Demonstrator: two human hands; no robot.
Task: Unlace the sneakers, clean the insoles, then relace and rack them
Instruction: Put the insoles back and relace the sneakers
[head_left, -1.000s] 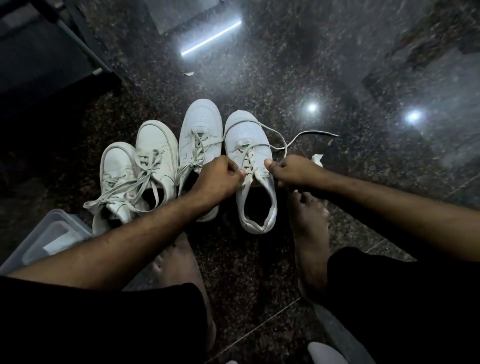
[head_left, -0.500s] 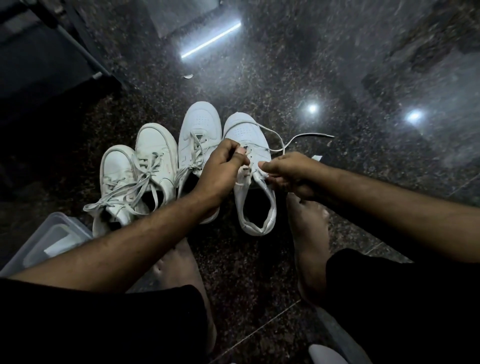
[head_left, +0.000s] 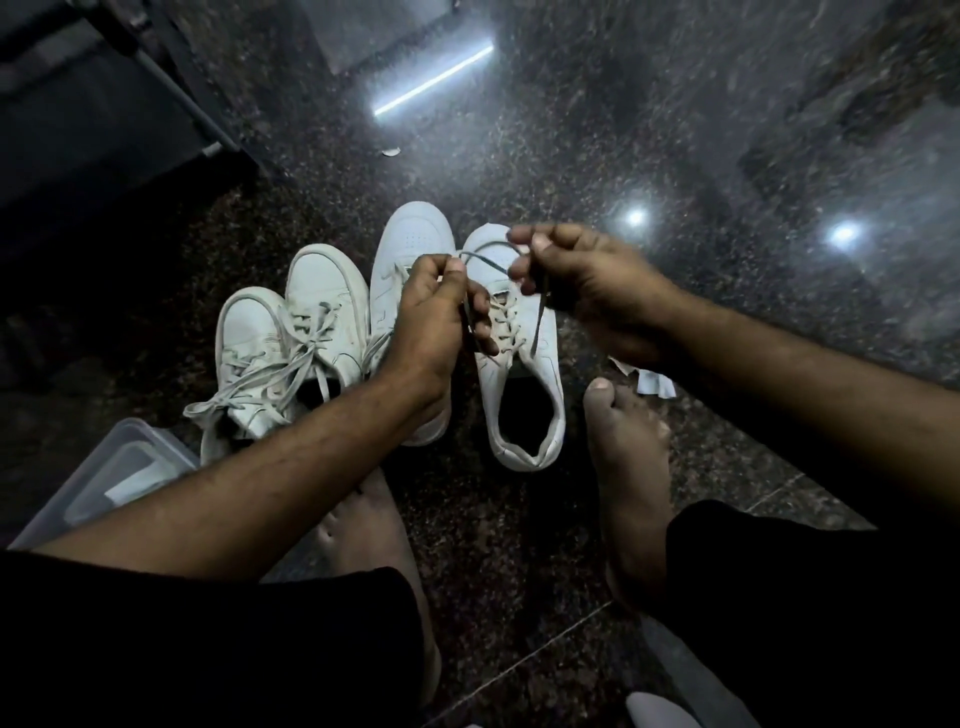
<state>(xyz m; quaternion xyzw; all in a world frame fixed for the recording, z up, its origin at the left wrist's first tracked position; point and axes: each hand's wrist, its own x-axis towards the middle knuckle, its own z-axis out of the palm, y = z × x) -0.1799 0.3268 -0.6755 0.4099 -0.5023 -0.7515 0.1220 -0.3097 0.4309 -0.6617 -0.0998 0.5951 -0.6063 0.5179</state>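
On the dark stone floor (head_left: 519, 519) stand four white sneakers. Above the rightmost sneaker (head_left: 524, 374), the left hand (head_left: 431, 317) at nine o'clock and right hand (head_left: 587, 280) at three o'clock each pinch the lace (head_left: 485, 262), stretched between their curled fingertips and dangling onto the shoe.

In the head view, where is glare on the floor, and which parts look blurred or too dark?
Head view: the polished floor mirrors a bright strip light and two round lamps; the right hand is motion-blurred where it pinches the lace; the rack at upper left is lost in shadow; wide-angle bending shows at the edges.
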